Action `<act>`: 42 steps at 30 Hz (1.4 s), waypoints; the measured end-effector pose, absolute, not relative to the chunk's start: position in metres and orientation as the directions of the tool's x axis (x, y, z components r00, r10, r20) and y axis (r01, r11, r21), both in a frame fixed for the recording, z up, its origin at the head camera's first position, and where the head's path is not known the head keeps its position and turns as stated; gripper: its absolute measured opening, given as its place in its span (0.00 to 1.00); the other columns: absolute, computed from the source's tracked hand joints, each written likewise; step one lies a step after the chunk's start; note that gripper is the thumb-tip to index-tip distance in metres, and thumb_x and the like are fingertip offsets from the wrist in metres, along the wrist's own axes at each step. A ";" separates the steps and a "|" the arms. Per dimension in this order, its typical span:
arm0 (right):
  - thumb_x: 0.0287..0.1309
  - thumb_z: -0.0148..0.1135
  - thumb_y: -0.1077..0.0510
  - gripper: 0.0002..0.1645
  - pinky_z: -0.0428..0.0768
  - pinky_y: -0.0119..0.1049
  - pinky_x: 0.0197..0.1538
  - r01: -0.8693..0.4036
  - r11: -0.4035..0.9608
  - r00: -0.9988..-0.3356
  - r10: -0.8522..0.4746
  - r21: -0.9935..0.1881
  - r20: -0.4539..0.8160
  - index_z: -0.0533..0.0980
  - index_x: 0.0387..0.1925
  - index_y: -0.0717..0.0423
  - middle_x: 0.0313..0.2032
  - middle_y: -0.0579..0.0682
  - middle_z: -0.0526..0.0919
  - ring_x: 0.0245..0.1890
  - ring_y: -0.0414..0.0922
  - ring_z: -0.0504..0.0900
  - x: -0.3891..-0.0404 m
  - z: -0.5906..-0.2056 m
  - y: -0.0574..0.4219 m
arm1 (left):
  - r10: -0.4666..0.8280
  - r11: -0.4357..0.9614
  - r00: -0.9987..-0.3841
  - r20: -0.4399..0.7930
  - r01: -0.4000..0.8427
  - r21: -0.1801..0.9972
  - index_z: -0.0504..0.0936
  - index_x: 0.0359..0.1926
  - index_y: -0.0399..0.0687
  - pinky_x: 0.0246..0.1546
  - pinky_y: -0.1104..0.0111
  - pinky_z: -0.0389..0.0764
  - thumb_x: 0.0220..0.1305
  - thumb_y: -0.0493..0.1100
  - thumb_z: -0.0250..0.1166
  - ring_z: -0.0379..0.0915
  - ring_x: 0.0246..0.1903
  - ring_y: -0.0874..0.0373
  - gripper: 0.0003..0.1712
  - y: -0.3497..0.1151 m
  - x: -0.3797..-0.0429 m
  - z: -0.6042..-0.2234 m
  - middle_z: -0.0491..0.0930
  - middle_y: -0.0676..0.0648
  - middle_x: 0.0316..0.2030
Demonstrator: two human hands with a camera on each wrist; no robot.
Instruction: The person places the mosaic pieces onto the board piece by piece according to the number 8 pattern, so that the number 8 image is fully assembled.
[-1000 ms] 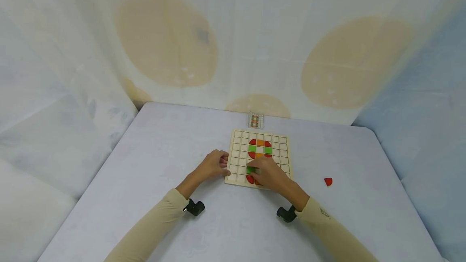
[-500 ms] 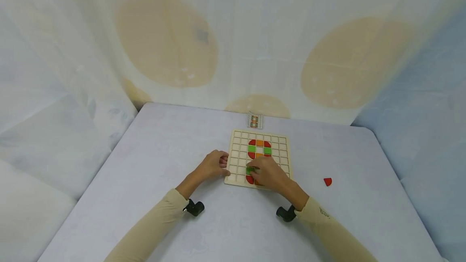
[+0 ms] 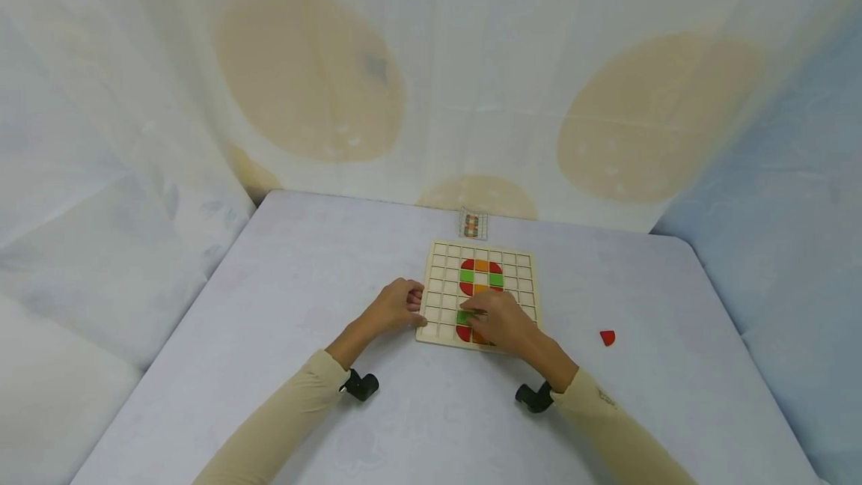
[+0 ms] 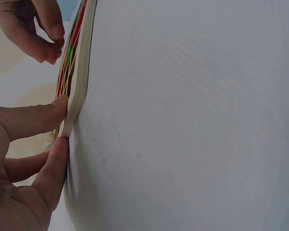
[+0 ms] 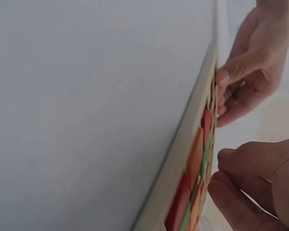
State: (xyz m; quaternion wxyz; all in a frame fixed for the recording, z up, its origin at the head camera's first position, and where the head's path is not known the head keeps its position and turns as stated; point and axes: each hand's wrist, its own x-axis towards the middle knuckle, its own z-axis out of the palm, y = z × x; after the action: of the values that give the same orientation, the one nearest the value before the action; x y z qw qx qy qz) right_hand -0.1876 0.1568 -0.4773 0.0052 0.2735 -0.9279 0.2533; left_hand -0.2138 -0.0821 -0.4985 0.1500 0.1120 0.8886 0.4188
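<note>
A square wooden grid board (image 3: 436, 296) lies on the table, with red, orange and green pieces set in its cells. My left hand (image 3: 392, 307) grips the board's left edge; in the left wrist view its thumb and fingers (image 4: 52, 171) pinch the rim. Over the board's lower half is my right hand (image 3: 501, 322), its fingertips near a green piece (image 3: 464, 316). The right wrist view shows those fingers (image 5: 245, 161) just off the pieces, loosely bent, with nothing visible between them. The hand hides part of the lower pattern.
A loose red quarter-circle piece (image 3: 607, 337) lies on the table (image 3: 646, 395) right of the board. Behind the board stands a small pattern card (image 3: 473, 224). Cloth curtains (image 3: 471, 96) surround the table at the back and sides.
My right hand has shifted slightly to the right, and its fingertips have drawn back a little from the green piece. My left hand stays at the board's edge.
</note>
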 end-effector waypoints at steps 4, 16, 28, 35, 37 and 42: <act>0.54 0.72 0.61 0.14 0.83 0.41 0.47 -0.495 0.716 -0.865 -0.460 -0.493 0.200 0.85 0.45 0.56 0.41 0.49 0.86 0.42 0.45 0.83 -0.189 -0.468 0.180 | 0.324 0.618 -0.930 -0.175 0.068 0.783 0.73 0.58 0.32 0.43 0.71 0.78 0.47 0.33 0.77 0.72 0.41 0.57 0.35 -0.082 -0.213 -0.499 0.73 0.47 0.41; 0.53 0.70 0.66 0.16 0.83 0.48 0.43 -0.344 0.810 -0.936 -0.257 -0.475 0.240 0.82 0.46 0.66 0.43 0.60 0.85 0.41 0.55 0.84 -0.178 -0.449 0.275 | 0.314 0.615 -0.933 -0.175 0.060 0.786 0.73 0.57 0.32 0.43 0.71 0.78 0.47 0.34 0.78 0.72 0.40 0.57 0.36 -0.081 -0.210 -0.500 0.74 0.47 0.41; 0.57 0.69 0.51 0.22 0.82 0.49 0.34 0.005 0.910 -0.996 -0.033 -0.415 -0.084 0.81 0.39 0.71 0.34 0.61 0.83 0.33 0.55 0.79 -0.150 -0.453 0.347 | 0.307 0.601 -0.933 -0.187 0.038 0.799 0.73 0.58 0.33 0.42 0.71 0.79 0.47 0.34 0.78 0.72 0.40 0.57 0.37 -0.080 -0.208 -0.502 0.73 0.47 0.41; 0.52 0.73 0.48 0.23 0.77 0.43 0.28 0.066 0.929 -0.990 0.016 -0.363 -0.141 0.80 0.30 0.67 0.25 0.52 0.80 0.26 0.49 0.75 -0.147 -0.461 0.352 | 0.305 0.599 -0.934 -0.184 0.038 0.800 0.73 0.58 0.33 0.43 0.72 0.79 0.47 0.34 0.78 0.72 0.41 0.57 0.36 -0.081 -0.207 -0.500 0.73 0.47 0.41; 0.51 0.73 0.51 0.20 0.77 0.41 0.27 0.049 0.928 -0.992 0.004 -0.368 -0.122 0.80 0.28 0.67 0.24 0.52 0.79 0.25 0.48 0.74 -0.147 -0.463 0.349 | 0.304 0.598 -0.934 -0.186 0.035 0.801 0.73 0.58 0.34 0.43 0.72 0.79 0.47 0.34 0.78 0.72 0.41 0.57 0.36 -0.081 -0.206 -0.500 0.73 0.47 0.41; 0.51 0.72 0.60 0.13 0.82 0.44 0.33 0.001 0.920 -0.995 -0.038 -0.392 -0.092 0.80 0.33 0.68 0.28 0.54 0.81 0.28 0.49 0.76 -0.149 -0.466 0.342 | 0.309 0.596 -0.934 -0.180 0.043 0.802 0.73 0.58 0.33 0.43 0.71 0.79 0.47 0.33 0.78 0.72 0.41 0.57 0.36 -0.082 -0.206 -0.499 0.73 0.47 0.41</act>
State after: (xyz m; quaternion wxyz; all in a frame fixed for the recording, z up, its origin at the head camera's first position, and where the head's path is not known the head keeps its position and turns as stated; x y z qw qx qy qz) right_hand -0.1492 0.3421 -0.4665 -0.0487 0.0093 -0.9785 0.2001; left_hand -0.2061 -0.0817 -0.4991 0.1521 0.1000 0.8801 0.4384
